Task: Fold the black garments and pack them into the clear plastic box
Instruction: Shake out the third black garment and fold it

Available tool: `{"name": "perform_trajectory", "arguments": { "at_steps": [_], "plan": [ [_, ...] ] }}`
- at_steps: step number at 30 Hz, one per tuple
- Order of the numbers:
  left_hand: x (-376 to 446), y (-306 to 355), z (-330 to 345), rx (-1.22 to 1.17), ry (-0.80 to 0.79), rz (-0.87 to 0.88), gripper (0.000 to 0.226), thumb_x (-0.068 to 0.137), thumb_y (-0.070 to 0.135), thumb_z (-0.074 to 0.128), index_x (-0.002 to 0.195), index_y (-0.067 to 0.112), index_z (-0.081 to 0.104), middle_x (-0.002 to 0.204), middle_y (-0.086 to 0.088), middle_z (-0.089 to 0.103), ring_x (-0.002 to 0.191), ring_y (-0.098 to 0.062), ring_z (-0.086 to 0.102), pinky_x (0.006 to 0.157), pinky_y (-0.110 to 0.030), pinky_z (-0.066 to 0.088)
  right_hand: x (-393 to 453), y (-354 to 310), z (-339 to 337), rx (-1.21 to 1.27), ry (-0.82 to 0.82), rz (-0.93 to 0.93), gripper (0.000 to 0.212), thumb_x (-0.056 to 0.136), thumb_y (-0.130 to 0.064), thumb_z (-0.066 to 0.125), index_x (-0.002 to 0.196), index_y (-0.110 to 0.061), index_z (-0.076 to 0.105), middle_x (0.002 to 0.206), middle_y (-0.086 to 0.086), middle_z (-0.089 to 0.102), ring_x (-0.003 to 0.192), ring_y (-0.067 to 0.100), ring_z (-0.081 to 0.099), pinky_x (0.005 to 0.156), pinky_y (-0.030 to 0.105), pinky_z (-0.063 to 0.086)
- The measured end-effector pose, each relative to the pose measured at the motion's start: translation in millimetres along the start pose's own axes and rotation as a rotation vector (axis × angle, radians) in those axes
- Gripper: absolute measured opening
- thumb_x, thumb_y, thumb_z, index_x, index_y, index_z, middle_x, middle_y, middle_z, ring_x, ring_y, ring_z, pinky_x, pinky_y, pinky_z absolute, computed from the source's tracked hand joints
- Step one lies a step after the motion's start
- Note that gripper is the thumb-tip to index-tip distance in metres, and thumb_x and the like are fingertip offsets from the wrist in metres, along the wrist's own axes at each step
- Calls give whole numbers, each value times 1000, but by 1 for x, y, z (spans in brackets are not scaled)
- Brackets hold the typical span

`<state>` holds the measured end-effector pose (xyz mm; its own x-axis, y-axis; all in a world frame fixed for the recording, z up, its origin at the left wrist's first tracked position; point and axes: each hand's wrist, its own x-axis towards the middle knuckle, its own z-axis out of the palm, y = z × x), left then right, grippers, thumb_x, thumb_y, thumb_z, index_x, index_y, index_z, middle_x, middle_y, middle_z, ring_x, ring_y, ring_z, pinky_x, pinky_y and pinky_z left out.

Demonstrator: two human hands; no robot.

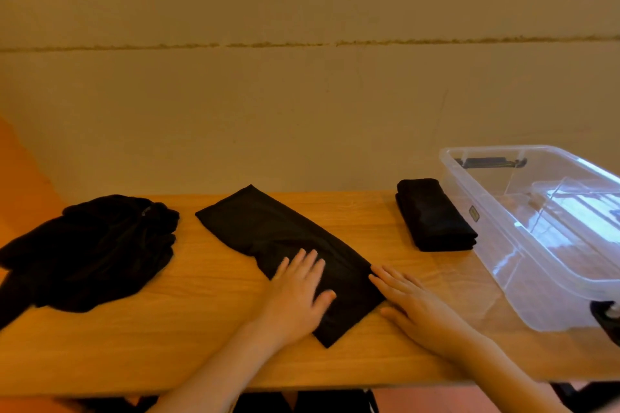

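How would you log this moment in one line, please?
left hand flat on half-folded garment | right hand at its edge | clear plastic box empty

Matt black cloth garment (275, 231), grained wood table (188, 342), glossy clear plastic box (523, 245).

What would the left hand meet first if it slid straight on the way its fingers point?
Probably only more of the half-folded black garment under the left hand; beyond its far edge, bare table, then the wall.
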<state>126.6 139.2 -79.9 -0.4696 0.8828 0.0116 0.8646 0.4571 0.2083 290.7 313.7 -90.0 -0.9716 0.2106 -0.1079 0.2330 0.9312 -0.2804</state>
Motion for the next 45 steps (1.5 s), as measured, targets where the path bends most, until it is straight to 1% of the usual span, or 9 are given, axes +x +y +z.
{"name": "perform_trajectory", "arguments": {
  "at_steps": [4,7,14,19,24,30,32,35,45],
  "plan": [
    [-29,41,24,15,-116,41,82,81,65,-4,150,21,1,158,3,-9,144,-13,-13,108,-30,-15,-4,0,2,-76,-11,-19,76,67,-69,-6,137,-39,-6,146,-22,-14,133,-9,-18,111,20,-13],
    [-35,39,33,-20,-61,46,59,95,40,9,150,20,3,158,3,-7,144,-12,-13,108,-28,-15,-12,-4,5,-97,-6,-6,78,66,-70,-8,137,-37,-11,144,-20,-21,134,-6,-20,108,20,-17],
    [-51,42,30,27,-104,118,98,63,65,-19,150,25,-2,158,6,-10,143,-11,-15,108,-28,-16,-16,6,13,-58,24,3,96,56,-81,-24,138,-36,-4,147,-19,-10,132,-9,-15,106,14,-14],
    [-74,33,26,29,-138,191,92,66,69,-10,149,31,-2,155,16,-12,140,-3,-18,108,-27,-16,-43,-13,19,-45,83,-55,121,49,-87,-23,146,-27,15,142,-22,-3,130,-9,-4,103,5,-4],
    [-110,-22,19,-89,-54,257,65,84,60,40,141,41,16,148,27,8,137,10,-3,115,-23,-4,-68,-47,26,-137,181,-223,63,78,-63,31,129,-33,52,135,-21,45,121,-4,44,99,18,30],
    [-135,-27,46,-14,320,356,57,69,18,79,123,19,59,126,4,61,120,-9,53,100,-30,41,-63,-65,53,-229,322,-334,54,94,-56,16,114,-35,62,121,-19,60,113,-4,54,93,15,36],
    [-142,-27,49,-34,408,363,28,89,22,59,115,17,65,119,4,65,116,-7,56,97,-23,44,-59,-61,57,-106,427,-342,55,98,-52,18,107,-31,68,115,-16,65,109,-3,56,92,15,42],
    [-150,-29,54,-25,469,357,49,103,34,21,115,16,65,117,3,66,113,-7,58,97,-19,44,-53,-57,58,-5,500,-352,25,85,-31,52,92,-23,74,99,-9,72,95,4,65,76,24,56],
    [-151,-26,56,-41,503,379,48,103,27,20,118,14,63,118,2,66,113,-7,58,96,-22,47,-52,-39,46,3,548,-451,29,85,-27,47,92,-17,73,96,-3,72,102,5,56,92,12,38]
  ]
}}
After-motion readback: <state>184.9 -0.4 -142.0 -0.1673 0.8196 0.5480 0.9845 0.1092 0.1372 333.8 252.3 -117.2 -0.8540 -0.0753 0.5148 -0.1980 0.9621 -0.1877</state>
